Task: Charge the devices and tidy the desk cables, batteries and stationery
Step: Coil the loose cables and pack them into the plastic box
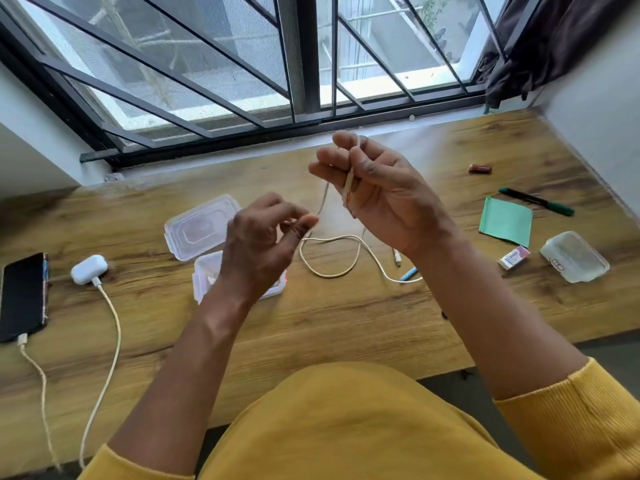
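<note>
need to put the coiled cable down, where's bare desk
Bare wood: the near strip between the earbud case's cord and the right forearm, and the far stretch by the window between lid and battery. Crowded: the middle around the box and cable, and right by the notepad.

Wooden desk [346, 323], barred window [242, 64], dark curtain [554, 39], daylight

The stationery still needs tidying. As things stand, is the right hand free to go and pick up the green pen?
Probably not yet: the right hand is holding a loop of the white cable. The desk between it and the green pen looks bare.
</note>
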`<state>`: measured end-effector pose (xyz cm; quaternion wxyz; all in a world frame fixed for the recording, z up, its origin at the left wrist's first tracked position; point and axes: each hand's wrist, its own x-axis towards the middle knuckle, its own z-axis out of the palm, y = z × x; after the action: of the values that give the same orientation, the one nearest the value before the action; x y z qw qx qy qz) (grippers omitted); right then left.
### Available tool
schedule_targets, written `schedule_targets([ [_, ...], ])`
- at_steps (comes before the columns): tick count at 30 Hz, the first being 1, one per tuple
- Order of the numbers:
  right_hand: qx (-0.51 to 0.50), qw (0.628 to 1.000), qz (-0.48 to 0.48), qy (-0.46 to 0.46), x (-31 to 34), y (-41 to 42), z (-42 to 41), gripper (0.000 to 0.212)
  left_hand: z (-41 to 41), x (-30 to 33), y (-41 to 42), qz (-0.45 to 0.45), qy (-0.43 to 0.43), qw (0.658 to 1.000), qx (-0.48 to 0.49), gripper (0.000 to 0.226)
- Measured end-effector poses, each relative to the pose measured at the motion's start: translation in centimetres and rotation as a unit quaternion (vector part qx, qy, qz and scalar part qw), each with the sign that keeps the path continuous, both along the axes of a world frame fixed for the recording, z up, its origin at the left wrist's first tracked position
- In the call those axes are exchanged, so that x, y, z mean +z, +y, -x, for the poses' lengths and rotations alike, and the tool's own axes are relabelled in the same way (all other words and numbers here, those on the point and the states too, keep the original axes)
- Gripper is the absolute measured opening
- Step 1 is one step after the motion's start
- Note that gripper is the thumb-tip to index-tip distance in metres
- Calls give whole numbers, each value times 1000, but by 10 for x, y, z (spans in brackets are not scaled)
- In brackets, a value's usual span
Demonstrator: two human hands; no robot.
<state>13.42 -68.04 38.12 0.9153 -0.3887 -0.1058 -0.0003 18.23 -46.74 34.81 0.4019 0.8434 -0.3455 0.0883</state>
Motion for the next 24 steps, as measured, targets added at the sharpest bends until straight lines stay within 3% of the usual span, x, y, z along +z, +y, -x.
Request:
schedule_targets([
  [7,-76,997,29,4,-5,13,-10,23,11,28,-4,-9,-18,996,-92,15],
  [16,-112,949,294,-10,-6,26,-1,18,-5,43,0,-19,-22,995,-97,11],
  [24,-60,920,387,-11,-4,29,7,13,-15,53,9,-41,2,991,-126,9],
])
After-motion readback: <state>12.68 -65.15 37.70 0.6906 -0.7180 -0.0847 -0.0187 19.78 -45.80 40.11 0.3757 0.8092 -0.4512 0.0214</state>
